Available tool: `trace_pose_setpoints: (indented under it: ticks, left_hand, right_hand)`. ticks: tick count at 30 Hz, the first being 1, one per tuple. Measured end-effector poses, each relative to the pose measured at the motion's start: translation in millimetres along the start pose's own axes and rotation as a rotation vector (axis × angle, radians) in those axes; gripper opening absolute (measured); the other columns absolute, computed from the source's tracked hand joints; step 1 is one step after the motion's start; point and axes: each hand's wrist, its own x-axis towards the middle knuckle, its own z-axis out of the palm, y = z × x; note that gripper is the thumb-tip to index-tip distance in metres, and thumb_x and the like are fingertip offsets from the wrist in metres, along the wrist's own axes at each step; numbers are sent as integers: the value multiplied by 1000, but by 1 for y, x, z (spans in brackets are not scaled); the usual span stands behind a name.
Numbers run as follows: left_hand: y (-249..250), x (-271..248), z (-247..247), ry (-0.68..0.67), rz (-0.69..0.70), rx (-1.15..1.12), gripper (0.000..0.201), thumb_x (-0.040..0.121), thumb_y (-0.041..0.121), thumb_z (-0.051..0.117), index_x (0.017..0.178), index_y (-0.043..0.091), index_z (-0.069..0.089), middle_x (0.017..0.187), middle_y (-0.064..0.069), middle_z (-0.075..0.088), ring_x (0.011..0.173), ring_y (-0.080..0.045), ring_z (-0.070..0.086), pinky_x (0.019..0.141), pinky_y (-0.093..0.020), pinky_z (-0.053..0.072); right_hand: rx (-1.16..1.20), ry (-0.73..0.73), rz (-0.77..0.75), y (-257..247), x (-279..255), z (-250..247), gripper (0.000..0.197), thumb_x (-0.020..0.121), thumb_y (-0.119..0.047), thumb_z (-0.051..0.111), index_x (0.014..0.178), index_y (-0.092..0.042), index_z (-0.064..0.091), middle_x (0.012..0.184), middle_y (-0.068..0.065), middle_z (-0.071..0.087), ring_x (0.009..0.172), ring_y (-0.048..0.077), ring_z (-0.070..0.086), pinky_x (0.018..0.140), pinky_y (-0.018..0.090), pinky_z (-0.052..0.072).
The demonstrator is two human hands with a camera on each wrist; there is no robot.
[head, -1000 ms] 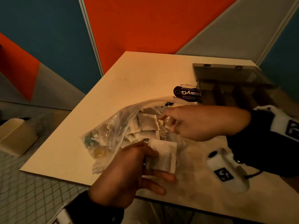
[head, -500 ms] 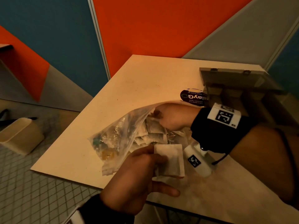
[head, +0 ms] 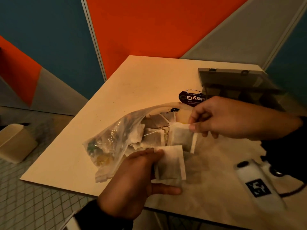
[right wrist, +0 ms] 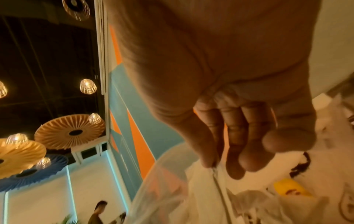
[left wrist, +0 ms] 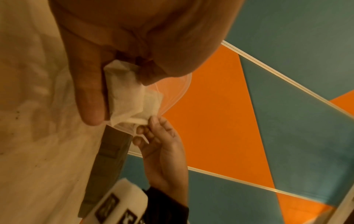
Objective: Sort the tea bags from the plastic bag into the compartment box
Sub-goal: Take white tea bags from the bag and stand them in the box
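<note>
A clear plastic bag [head: 113, 138] full of white tea bags lies on the pale table [head: 132, 83], its mouth facing right. My left hand [head: 154, 156] pinches one white tea bag [head: 171, 163] just in front of the bag's mouth; the left wrist view shows that tea bag [left wrist: 124, 94] between thumb and fingers. My right hand [head: 192, 125] pinches the top edge of a second tea bag [head: 181, 136] at the mouth, seen edge-on as a tea bag [right wrist: 216, 178] in the right wrist view. The compartment box [head: 232, 87] stands open at the back right.
A dark round sticker [head: 191, 98] lies beside the box. A white wrist device with a black marker [head: 257, 185] hangs over the table's near right. A beige bin [head: 15, 143] sits on the tiled floor to the left. Orange and blue wall panels [head: 149, 27] stand behind.
My right hand was deep inside the bag half a second ago; now it has drawn back to the mouth with a tea bag pinched. My left hand keeps holding its tea bag.
</note>
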Motion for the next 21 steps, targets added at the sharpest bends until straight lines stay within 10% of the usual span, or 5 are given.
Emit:
trace_pose_setpoints:
  ticks: [9,21]
  left_hand:
    - [-6,-2,17,-106,86,47,29,71,10,69,99,0,66,108,-24,68,96,-41,69,67,-46,60]
    - [-10,-4,42,-212,-9,32,27,93,25,55,115,10,63,109,-18,72,94,-38,71,74,-45,61]
  right_hand:
    - [259,-149,58,15,-50,-25,6,86,-9,65,89,-7,69,61,6,68,53,15,61,49,28,46]
    - [248,-61,184,25,-45,-2,6,89,-6,65,92,-4,69,68,6,71,52,17,62,45,25,43]
